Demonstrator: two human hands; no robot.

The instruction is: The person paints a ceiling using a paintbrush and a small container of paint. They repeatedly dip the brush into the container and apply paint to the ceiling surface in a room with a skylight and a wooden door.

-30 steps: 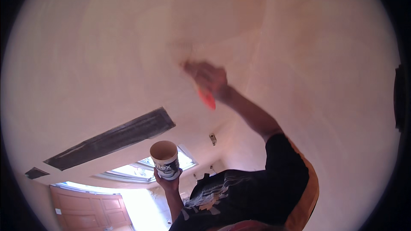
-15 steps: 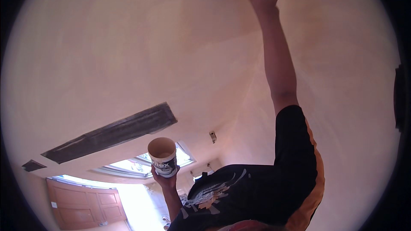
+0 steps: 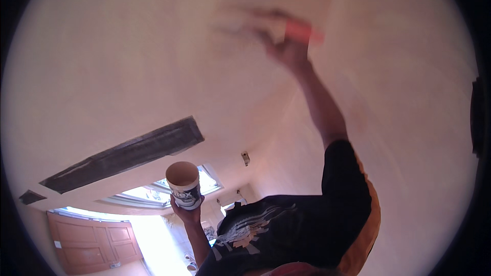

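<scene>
My left hand (image 3: 187, 212), low in the picture, is wrapped round the base of a white plastic tub (image 3: 187, 200) with a dark printed band. The tub is upright and its open mouth shows a pale inside wall; what lies at its bottom is hidden. High above, my right arm reaches up to the pale plastered surface. My right hand (image 3: 289, 51) is closed on a red-handled tool (image 3: 300, 30), whose handle juts out to the right of the hand. Motion smears the fingers and the tool's far end at the left, so its head cannot be made out.
A long dark rectangular patch (image 3: 125, 154) and a smaller dark patch (image 3: 31, 197) mark the pale surface on the left. Below are a bright window (image 3: 148, 194) and a brown panelled door (image 3: 92, 240). A small fitting (image 3: 245, 159) sits right of the tub.
My right hand has swept down and left from the top edge with the red-handled tool, and its elbow has bent. The tub in my left hand has shifted slightly left along with the whole view.
</scene>
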